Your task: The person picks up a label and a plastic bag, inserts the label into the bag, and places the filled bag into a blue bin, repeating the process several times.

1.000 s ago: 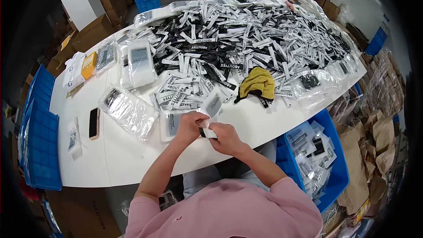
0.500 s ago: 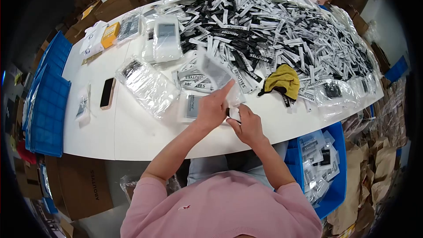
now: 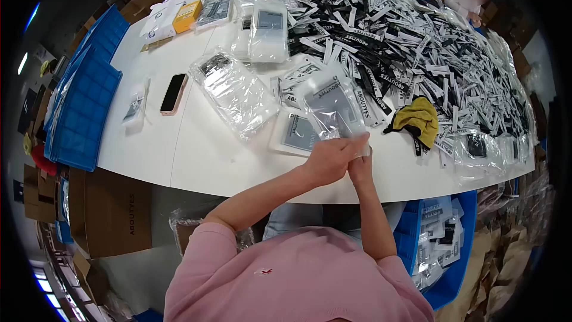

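Observation:
A clear plastic bag with a grey printed panel (image 3: 333, 101) is held up over the table, its lower edge towards me. My left hand (image 3: 329, 160) is closed on that lower edge. Right beside it, my right hand (image 3: 361, 170) is closed at the bag's lower corner; its fingertips are partly hidden, and what they grip cannot be made out. Under and left of the held bag lies a stack of similar bags (image 3: 290, 133). White labels (image 3: 285, 86) lie just behind it, some covered by the bag.
A large heap of black and white labels (image 3: 381, 42) covers the back and right. A yellow cloth (image 3: 420, 120), wrapped bag packs (image 3: 235, 92), a phone (image 3: 173, 93) and blue crates (image 3: 83, 107) are around. A blue bin (image 3: 465, 250) with filled bags stands below right. Another person (image 3: 465, 0) is behind the heap.
The view has turned, so the table appears shifted right. The bag has gone from blurred and tilted to spread out facing me. The small white and black piece in my right hand is now hidden.

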The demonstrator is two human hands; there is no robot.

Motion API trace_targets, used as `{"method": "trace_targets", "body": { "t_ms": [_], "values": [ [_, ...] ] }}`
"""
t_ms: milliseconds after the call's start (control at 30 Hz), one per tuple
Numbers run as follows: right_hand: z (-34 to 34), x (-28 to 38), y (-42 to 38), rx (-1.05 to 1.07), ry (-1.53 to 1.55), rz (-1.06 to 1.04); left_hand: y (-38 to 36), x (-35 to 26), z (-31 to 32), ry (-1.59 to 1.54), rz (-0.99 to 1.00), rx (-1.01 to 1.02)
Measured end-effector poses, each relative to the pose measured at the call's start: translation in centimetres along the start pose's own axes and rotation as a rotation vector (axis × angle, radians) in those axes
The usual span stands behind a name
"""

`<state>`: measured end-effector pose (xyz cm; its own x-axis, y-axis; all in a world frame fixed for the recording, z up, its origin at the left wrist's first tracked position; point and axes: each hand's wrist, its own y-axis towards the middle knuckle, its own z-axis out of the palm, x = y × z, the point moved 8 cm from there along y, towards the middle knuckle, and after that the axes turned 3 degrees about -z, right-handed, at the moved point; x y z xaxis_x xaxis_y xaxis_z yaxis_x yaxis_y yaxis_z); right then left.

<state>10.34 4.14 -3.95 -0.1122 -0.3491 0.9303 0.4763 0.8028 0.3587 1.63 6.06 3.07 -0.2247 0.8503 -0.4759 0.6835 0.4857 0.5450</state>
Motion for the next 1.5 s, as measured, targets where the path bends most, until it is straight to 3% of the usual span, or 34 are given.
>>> {"method": "trace_targets", "body": {
  "t_ms": [33, 100, 167, 233, 300, 333, 367, 400, 433, 467, 533, 600, 633, 700, 733, 800, 833, 900, 933, 1100, 1167, 1233, 1300, 1367, 1500],
  "values": [
    [0.2, -0.3, 0.0, 0.058, 0.035, 0.173, 0.3, -0.5, -0.4, -0.007, -0.001, 0.003],
    [0.6, -0.1, -1.2, 0.147, 0.070, 0.441, 0.7, 1.2, -1.1, -0.015, -0.224, 0.065],
    [0.3, 0.1, -1.2, 0.136, 0.013, 0.335, 0.6, 2.4, -0.5, -0.070, -0.296, 0.052],
    [-0.4, 0.1, -1.1, 0.129, -0.049, 0.233, 0.5, -0.7, 0.0, -0.057, 0.004, 0.046],
    [-0.8, 0.6, 0.0, 0.110, -0.049, 0.123, 0.6, -1.4, 0.0, -0.025, 0.010, 0.089],
    [-0.8, -0.5, -0.7, 0.111, 0.080, 0.316, 0.9, -0.6, -0.3, 0.000, -0.115, 0.136],
    [-1.2, 0.0, -0.6, 0.104, 0.079, 0.321, 0.9, 0.5, -0.3, 0.024, -0.242, 0.185],
    [-0.7, 0.2, -0.5, 0.234, 0.017, 0.417, 0.7, 1.9, 0.2, -0.006, -0.320, 0.231],
    [-0.2, -0.1, -0.5, 0.364, -0.046, 0.509, 0.4, 1.8, 0.7, -0.008, -0.314, 0.235],
    [-0.1, -0.2, -0.3, 0.358, -0.048, 0.509, 0.1, 0.5, 1.1, -0.019, -0.192, 0.236],
    [-0.4, 1.2, 0.8, 0.243, -0.239, 0.180, 0.4, -1.6, 0.7, -0.035, -0.073, 0.241],
    [-0.8, -0.3, 0.6, 0.232, -0.162, 0.186, 0.5, -2.1, 1.4, 0.179, -0.159, 0.581],
    [-0.8, -0.2, 0.6, 0.224, -0.083, 0.188, 0.7, -1.8, 0.9, 0.176, -0.155, 0.588],
    [-0.7, 1.4, 0.7, 0.278, -0.109, 0.251, 2.3, -0.7, -2.2, -0.028, -0.131, 0.353],
    [-0.4, 1.8, 0.5, 0.340, -0.136, 0.309, 2.9, 0.2, -2.5, -0.031, -0.126, 0.364],
    [-0.2, 1.6, 0.4, 0.331, -0.023, 0.286, 4.5, -0.4, -4.5, 0.254, 0.198, 0.130],
    [0.2, 1.9, 0.4, 0.359, -0.041, 0.291, 4.8, 0.2, -4.9, 0.249, 0.204, 0.134],
    [0.1, 1.9, 0.3, 0.376, -0.060, 0.295, 4.3, 3.1, -2.4, 0.089, -0.063, 0.623],
    [-0.1, 1.2, 0.1, 0.375, 0.017, 0.360, 4.6, 3.5, -2.8, -0.050, -0.196, 0.648],
    [-1.0, 1.3, -0.6, 0.313, 0.257, 0.546, 3.9, 5.5, -2.3, -0.127, -0.362, 0.613],
    [-1.3, 2.2, -0.2, 0.304, -0.056, 0.302, 3.1, 5.7, -1.7, -0.145, -0.436, 0.626],
    [-1.4, 1.9, -0.1, 0.329, -0.133, 0.303, 2.5, 4.7, -0.7, -0.391, -0.474, 0.618],
    [-1.3, 2.2, 0.1, 0.356, -0.210, 0.300, 2.0, 4.8, -0.1, -0.358, -0.441, 0.616],
    [-1.3, 3.2, 0.3, 0.401, -0.319, 0.281, 1.3, 5.4, 0.4, -0.567, -0.581, 0.555],
    [-1.6, 3.1, 0.3, 0.366, -0.342, 0.270, 0.9, 6.4, 0.5, -0.536, -0.583, 0.503]
  ]
}}
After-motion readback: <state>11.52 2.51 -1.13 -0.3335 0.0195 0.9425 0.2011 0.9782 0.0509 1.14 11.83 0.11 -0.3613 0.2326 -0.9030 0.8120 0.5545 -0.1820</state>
